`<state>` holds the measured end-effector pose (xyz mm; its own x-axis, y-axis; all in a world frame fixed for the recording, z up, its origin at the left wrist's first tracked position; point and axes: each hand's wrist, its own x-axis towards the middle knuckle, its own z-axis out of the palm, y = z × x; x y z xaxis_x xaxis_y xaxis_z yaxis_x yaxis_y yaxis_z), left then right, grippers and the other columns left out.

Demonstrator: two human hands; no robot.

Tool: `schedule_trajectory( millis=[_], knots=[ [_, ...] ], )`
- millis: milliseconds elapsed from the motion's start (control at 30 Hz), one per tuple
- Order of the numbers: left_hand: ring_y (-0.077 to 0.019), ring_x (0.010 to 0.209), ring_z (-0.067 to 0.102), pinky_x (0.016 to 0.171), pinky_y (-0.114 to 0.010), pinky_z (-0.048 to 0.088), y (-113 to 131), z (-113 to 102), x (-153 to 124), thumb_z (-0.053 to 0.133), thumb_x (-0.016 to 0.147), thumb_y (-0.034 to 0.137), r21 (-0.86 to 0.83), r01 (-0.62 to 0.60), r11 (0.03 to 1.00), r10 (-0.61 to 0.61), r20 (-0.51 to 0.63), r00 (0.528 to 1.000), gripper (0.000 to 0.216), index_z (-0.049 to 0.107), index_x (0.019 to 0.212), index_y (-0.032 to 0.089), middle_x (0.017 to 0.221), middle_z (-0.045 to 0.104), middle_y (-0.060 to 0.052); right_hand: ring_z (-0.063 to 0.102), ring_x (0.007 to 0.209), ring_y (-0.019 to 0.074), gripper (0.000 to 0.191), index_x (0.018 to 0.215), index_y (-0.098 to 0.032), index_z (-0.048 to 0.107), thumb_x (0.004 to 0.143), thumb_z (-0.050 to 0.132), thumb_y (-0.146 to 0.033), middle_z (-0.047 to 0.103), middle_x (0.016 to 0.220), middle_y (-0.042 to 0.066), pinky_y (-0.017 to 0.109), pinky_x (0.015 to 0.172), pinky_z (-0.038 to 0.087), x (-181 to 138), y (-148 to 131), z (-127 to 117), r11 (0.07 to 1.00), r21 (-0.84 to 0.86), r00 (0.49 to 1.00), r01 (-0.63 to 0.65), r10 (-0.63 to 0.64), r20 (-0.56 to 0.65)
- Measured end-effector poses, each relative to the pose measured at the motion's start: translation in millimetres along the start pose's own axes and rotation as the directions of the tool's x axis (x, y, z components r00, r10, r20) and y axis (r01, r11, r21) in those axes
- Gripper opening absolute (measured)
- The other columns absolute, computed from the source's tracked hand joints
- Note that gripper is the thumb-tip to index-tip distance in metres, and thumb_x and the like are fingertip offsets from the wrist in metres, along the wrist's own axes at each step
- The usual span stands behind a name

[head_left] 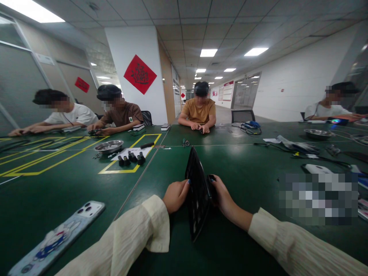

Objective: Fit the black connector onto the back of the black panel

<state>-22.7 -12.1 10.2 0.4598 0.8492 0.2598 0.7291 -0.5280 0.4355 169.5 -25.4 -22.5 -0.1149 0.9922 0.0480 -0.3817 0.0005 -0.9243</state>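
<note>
Head view shows both hands clasping a black tray [197, 195] that stands on edge on the green table [71, 188], tilted slightly so its far corner rises toward the middle of the table. The left hand [176, 195] curls against the tray's left face, fingers closed on it; the right hand [221, 197] grips the opposite face, thumb over the near rim. Held from both sides like this, the thin tray stays balanced on its lower edge, which rests near the person's edge of the table. A phone [56, 239] lies flat well to the left, and a steel bowl [109, 146] with small black parts [130, 158] sits farther off inside yellow tape lines. Bare table surrounds the tray, leaving room to either side.
</note>
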Motion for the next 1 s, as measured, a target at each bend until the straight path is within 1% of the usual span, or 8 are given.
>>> schedule_trajectory(
  millis=[133,200,267,367,567,767,900,1000],
  knots=[
    [-0.0177,0.068,0.059,0.065,-0.026,0.04,3,-2,0,0.015,0.092,0.04,0.0,-0.001,1.0,0.001,0.025,1.0,0.047,0.054,0.079,0.018,0.07,0.061,-0.004,0.051,0.05,0.012,0.037,0.106,-0.024,0.046,0.077,0.052,-0.046,0.055,0.069,-0.003,0.022,0.039,0.035,-4,-6,4,0.999,-0.014,1.0,-0.029,0.029,0.012],
    [-0.0177,0.068,0.059,0.065,-0.026,0.04,4,-3,0,0.016,0.092,0.039,0.001,0.0,1.0,0.0,0.036,0.999,0.045,0.054,0.08,0.018,0.07,0.061,-0.004,0.051,0.05,0.0118,0.037,0.104,-0.024,0.046,0.076,0.053,-0.046,0.055,0.068,-0.003,0.022,0.039,0.034,-5,-10,6,1.0,-0.013,1.0,-0.025,0.025,-0.003],
    [-0.0179,0.069,0.059,0.065,-0.026,0.04,4,-3,0,0.017,0.091,0.038,0.007,-0.004,1.0,0.004,0.034,0.999,0.043,0.054,0.08,0.018,0.07,0.061,-0.004,0.05,0.049,0.0113,0.035,0.102,-0.023,0.046,0.075,0.054,-0.045,0.054,0.067,-0.004,0.021,0.038,0.033,-6,-11,8,1.0,-0.011,1.0,-0.013,0.013,-0.026],
    [-0.0184,0.069,0.059,0.065,-0.027,0.039,4,-3,0,0.018,0.09,0.038,0.012,-0.02,1.0,0.02,0.025,1.0,0.042,0.052,0.078,0.018,0.07,0.061,-0.005,0.047,0.045,0.0107,0.035,0.102,-0.024,0.045,0.076,0.052,-0.046,0.053,0.064,-0.004,0.022,0.037,0.031,-6,-11,8,0.999,-0.035,1.0,-0.025,0.024,-0.017],
    [-0.0169,0.064,0.057,0.062,-0.026,0.039,3,-2,0,0.011,0.092,0.041,-0.017,0.011,1.0,-0.011,0.007,1.0,0.05,0.05,0.072,0.018,0.064,0.057,-0.003,0.05,0.048,0.0114,0.035,0.103,-0.024,0.044,0.077,0.052,-0.045,0.054,0.067,-0.004,0.022,0.039,0.033,-6,-11,7,1.0,-0.019,1.0,-0.015,0.015,0.007],
    [-0.0174,0.065,0.058,0.063,-0.026,0.039,2,-2,1,0.015,0.092,0.04,0.033,-0.008,0.999,0.007,0.02,1.0,0.046,0.052,0.078,0.018,0.066,0.058,-0.004,0.051,0.051,0.0116,0.037,0.103,-0.024,0.044,0.075,0.054,-0.047,0.054,0.068,-0.004,0.022,0.041,0.037,-7,-13,8,0.999,-0.001,0.999,-0.032,0.032,0.014],
    [-0.0178,0.066,0.058,0.063,-0.026,0.039,4,-4,0,0.017,0.092,0.038,0.029,-0.03,0.999,0.03,0.024,0.999,0.043,0.052,0.078,0.018,0.069,0.059,-0.004,0.05,0.048,0.0117,0.038,0.103,-0.023,0.044,0.076,0.052,-0.048,0.053,0.064,-0.004,0.021,0.038,0.034,-7,-12,7,0.998,-0.043,0.999,-0.038,0.038,0.003],
    [-0.0176,0.068,0.058,0.064,-0.026,0.039,3,-3,-1,0.017,0.092,0.038,0.008,-0.026,1.0,0.026,0.026,0.999,0.042,0.052,0.079,0.018,0.069,0.06,-0.004,0.048,0.045,0.0106,0.036,0.102,-0.024,0.045,0.076,0.052,-0.047,0.052,0.064,-0.004,0.021,0.038,0.033,-6,-11,7,0.999,-0.033,1.0,-0.022,0.022,-0.001]
  ],
)
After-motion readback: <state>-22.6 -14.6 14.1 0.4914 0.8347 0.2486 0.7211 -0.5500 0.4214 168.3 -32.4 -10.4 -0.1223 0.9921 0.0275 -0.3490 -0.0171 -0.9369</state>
